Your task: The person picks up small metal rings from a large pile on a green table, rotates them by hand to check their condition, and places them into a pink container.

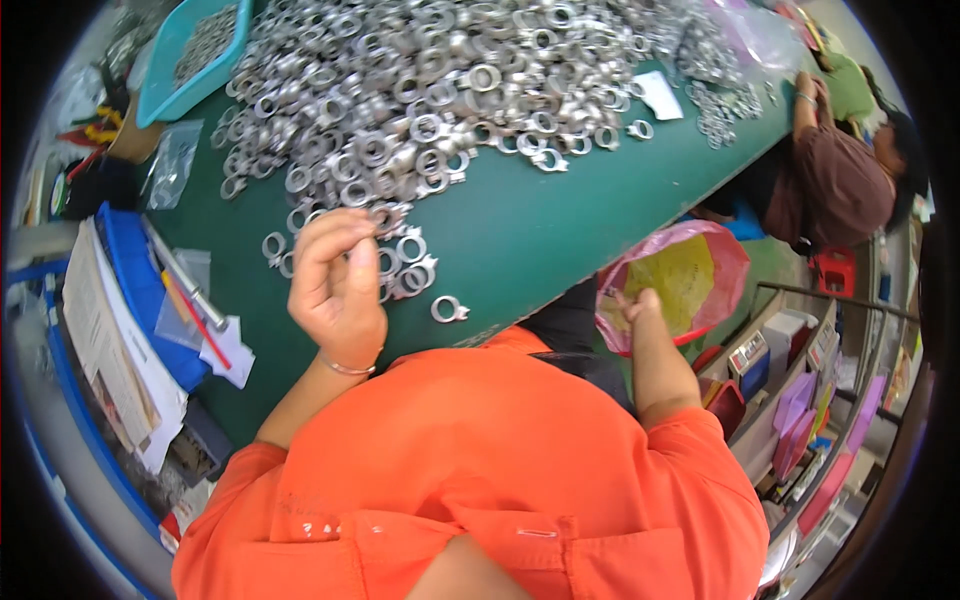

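Observation:
My left hand (340, 290) is raised over the near part of the green table (560, 215), a thin bangle on its wrist. Its thumb and fingers pinch together at a small grey metal ring clamp (384, 220) with a lug on its side. Just beyond and beside it lie several loose ring clamps, and one single ring clamp (449, 309) lies apart near the table edge. On the right, my right hand (638, 303) reaches down over a pink plastic-lined container (722, 268) with yellow inside. Its fingers look apart, and no part shows in them.
A large heap of metal ring clamps (420, 90) covers the far table. A turquoise basket (170, 95) of small parts stands at far left, a blue tray (140, 290) with papers and pens nearer. Another person (835, 185) sits at far right. Shelved boxes (765, 360) stand right.

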A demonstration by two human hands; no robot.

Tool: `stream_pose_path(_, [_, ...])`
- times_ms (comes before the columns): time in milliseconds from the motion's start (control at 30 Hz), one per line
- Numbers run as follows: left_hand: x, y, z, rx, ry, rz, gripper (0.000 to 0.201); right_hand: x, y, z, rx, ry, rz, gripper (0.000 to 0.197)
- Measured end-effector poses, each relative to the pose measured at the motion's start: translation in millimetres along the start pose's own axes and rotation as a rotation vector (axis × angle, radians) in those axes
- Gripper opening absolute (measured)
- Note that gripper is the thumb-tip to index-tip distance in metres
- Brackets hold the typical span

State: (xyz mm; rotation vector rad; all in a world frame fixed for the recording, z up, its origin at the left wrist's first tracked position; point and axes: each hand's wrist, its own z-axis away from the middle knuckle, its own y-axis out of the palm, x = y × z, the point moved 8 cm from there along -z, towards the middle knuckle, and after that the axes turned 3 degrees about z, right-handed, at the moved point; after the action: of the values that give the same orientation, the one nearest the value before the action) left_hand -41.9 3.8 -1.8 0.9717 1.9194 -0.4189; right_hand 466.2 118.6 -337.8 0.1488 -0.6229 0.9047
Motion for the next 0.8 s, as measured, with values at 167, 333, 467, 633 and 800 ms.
stream_pose_path(167, [3,4,0,0.002,-0.040,0.090,0.015,113,67,144,0.119,-1.105,0.229,0.004])
stream_pose_path(333, [7,-4,2,-0.009,-0.054,0.053,0.015,55,162,383,0.848,-1.718,0.738,0.006])
stream_pose_path(467, [7,0,1,0.017,-0.079,0.025,0.014,-27,192,453,1.395,-1.839,1.033,0.021])
stream_pose_path(633, [6,11,0,0.127,-0.158,-0.038,0.012,-25,216,447,1.297,-1.844,1.015,0.015])
stream_pose_path(800, [26,23,16,0.242,-0.465,0.118,0.008,8,217,451,1.308,-1.643,0.636,0.016])
